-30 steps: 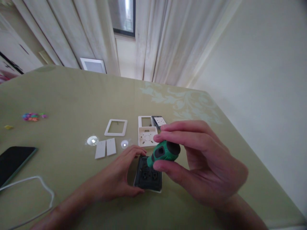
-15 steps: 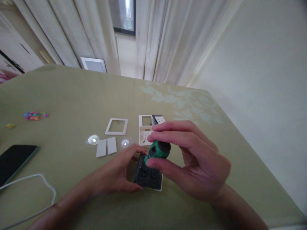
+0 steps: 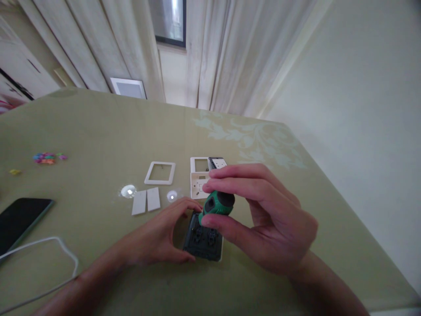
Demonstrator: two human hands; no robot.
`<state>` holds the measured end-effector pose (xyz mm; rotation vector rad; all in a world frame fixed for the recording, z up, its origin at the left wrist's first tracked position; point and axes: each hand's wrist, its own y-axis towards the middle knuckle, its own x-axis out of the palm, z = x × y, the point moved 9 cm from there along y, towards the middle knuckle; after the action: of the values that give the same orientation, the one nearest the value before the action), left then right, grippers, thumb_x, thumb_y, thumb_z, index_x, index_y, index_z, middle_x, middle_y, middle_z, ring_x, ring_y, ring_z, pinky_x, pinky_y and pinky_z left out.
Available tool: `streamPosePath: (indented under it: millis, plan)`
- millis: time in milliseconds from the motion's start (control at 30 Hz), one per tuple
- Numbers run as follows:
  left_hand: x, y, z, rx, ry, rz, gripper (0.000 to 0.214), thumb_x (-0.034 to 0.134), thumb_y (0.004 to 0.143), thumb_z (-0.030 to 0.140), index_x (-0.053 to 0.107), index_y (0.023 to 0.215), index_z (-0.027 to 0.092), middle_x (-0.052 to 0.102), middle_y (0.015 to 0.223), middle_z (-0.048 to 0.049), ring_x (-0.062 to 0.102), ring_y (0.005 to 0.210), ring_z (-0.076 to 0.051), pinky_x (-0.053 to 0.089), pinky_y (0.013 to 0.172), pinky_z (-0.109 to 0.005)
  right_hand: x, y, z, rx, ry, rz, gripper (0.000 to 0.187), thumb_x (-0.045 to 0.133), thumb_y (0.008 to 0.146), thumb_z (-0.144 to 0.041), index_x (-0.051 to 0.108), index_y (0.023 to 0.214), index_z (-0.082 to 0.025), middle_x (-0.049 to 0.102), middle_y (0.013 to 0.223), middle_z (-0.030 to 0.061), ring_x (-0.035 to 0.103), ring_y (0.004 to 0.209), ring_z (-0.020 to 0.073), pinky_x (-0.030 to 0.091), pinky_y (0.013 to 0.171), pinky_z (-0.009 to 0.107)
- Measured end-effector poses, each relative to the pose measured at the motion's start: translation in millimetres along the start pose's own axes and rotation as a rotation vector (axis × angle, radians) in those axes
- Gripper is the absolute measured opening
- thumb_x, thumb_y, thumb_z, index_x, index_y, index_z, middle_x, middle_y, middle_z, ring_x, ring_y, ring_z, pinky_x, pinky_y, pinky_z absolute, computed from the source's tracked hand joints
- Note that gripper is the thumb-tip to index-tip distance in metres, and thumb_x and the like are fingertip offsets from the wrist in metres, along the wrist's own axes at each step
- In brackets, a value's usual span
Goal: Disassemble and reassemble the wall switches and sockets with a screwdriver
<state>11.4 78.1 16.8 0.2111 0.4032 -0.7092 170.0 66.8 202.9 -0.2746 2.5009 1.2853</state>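
Observation:
A wall switch module point(image 3: 204, 245), black with a thin pale edge, lies on the table. My left hand point(image 3: 164, 235) grips it by its left side, thumb at the near corner and fingers at the far one. Between the thumb and fingertips of my right hand point(image 3: 269, 219) is the green and black handle of a screwdriver point(image 3: 217, 204), held over the module's far part. The handle hides the screwdriver's shaft and tip. Beyond my hands sit a white mounting box point(image 3: 199, 189) and a socket piece point(image 3: 219, 163), partly covered by my right fingers.
Left of the box lie a white square frame point(image 3: 159, 173) and two white switch rockers point(image 3: 139, 202). A phone point(image 3: 24, 217), a white cable point(image 3: 62, 245) and small colourful pieces point(image 3: 48, 158) lie farther left. Behind the table hang curtains point(image 3: 210, 57).
My right hand and the screwdriver have shifted very slightly over the module. My left hand keeps its hold, and the other things stay in place.

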Motion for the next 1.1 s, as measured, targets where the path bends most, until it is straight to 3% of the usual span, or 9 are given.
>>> streamPosePath:
  millis: [200,467,667,1100]
  plan:
    - [-0.2,0.1,2.8,0.012,0.005,0.013,0.077,0.093,0.081,0.043,0.051,0.145,0.041,0.063,0.150,0.0004,0.062,0.142,-0.037,0.058,0.117,-0.053,1.1,0.1,-0.3,-0.006,-0.029,0.002,0.048,0.092,0.085,-0.011,0.080,0.130,-0.022,0.084,0.121,0.0086,0.080,0.112,0.0300,0.072,0.095,0.045]
    - [-1.0,0.8,6.0,0.019,-0.027,0.006,0.079,0.096,0.081,0.043,0.051,0.146,0.044,0.062,0.153,0.0028,0.062,0.144,-0.036,0.057,0.120,-0.050,-1.1,0.1,-1.7,0.010,-0.006,0.019,0.051,0.093,0.080,-0.006,0.081,0.128,-0.018,0.083,0.125,0.0098,0.080,0.111,0.0300,0.073,0.094,0.043]
    - [-1.5,2.0,8.6,0.030,-0.021,0.011,0.077,0.095,0.081,0.045,0.052,0.144,0.044,0.063,0.152,0.0026,0.062,0.144,-0.037,0.058,0.119,-0.052,-1.1,-0.5,-0.2,0.030,-0.025,0.021,0.050,0.095,0.084,-0.014,0.081,0.131,-0.024,0.083,0.122,0.0087,0.081,0.108,0.0327,0.074,0.090,0.046]
    - [1.4,2.3,2.8,0.000,-0.072,-0.012,0.077,0.096,0.080,0.042,0.053,0.144,0.044,0.064,0.147,0.0021,0.064,0.142,-0.035,0.062,0.115,-0.049,1.3,-0.4,2.8,0.034,-0.035,0.007,0.049,0.094,0.084,-0.012,0.081,0.130,-0.023,0.083,0.125,0.0083,0.080,0.113,0.0311,0.072,0.096,0.046]
